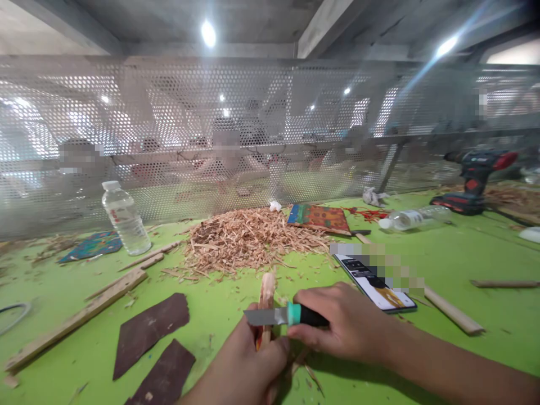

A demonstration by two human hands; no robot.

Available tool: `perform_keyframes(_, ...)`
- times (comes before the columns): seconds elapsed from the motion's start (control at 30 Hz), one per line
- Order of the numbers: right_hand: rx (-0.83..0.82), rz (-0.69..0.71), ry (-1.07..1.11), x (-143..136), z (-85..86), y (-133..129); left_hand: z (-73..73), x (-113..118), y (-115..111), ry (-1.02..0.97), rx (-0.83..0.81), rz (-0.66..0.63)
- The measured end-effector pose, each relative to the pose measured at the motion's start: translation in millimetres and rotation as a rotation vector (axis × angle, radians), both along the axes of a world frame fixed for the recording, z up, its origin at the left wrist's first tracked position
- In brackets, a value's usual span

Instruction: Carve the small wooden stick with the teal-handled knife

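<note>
My left hand (253,360) is wrapped round a short wooden stick (266,289), whose pale end points away from me. In my right hand (337,318) is a knife (270,316) with a black and turquoise handle. Its blade lies across the stick, just above my left thumb, with the tip to the left. Something red and yellow peeks out between my left fingers, too covered to name. Beyond the stick rises a heap of wood shavings (240,239). Two dark brown sandpaper pieces (154,332) lie left of my hands.
A smartphone (375,284) and a round stick (453,309) lie to the right. Farther back are a lying bottle (415,218), a cordless drill (475,180) and a painted board (318,218). At left stand a water bottle (125,216) and a long wooden strip (76,318). Perforated metal panel (177,129) borders the table.
</note>
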State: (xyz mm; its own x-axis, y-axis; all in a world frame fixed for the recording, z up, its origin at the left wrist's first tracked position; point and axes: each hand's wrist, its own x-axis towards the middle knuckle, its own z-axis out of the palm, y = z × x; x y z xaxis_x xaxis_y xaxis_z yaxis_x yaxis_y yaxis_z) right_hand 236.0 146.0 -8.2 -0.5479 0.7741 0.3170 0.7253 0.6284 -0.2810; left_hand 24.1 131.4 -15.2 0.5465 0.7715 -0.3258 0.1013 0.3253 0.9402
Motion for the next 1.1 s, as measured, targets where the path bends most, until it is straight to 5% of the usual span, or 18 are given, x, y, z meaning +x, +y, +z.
perform_keyframes(0.27, 0.046, -0.078, -0.017, 5.0, -2.7, 8.0, -2.5, 1.1, -1.7, 0.074, -0.025, 0.072)
perform_keyframes(0.37, -0.053, -0.35, 0.029, 32.8, 4.5, 29.3, -0.9, -4.6, -4.4, 0.166, 0.17, 0.086)
perform_keyframes(0.47, 0.119, -0.639, 0.051, 59.9, 12.7, 46.4, 1.5, -8.2, -6.4, 0.204, 0.219, 0.061)
perform_keyframes(0.5, 0.137, -0.643, 0.067, 63.4, 14.3, 48.1, 2.2, -8.3, -6.7, 0.199, 0.178, 0.042)
perform_keyframes(0.7, 0.001, -0.307, 0.036, 33.0, 15.4, 25.6, -0.6, -7.3, -8.2, 0.055, 0.066, 0.008)
perform_keyframes(0.87, -0.041, -0.191, 0.03, 17.7, 18.9, 10.3, -6.4, -6.8, -10.7, -0.089, 0.025, 0.045)
perform_keyframes(1.1, -0.153, -0.034, -0.015, 9.1, 11.7, 3.0, 5.6, -0.4, -10.0, -0.346, 0.014, 0.093)
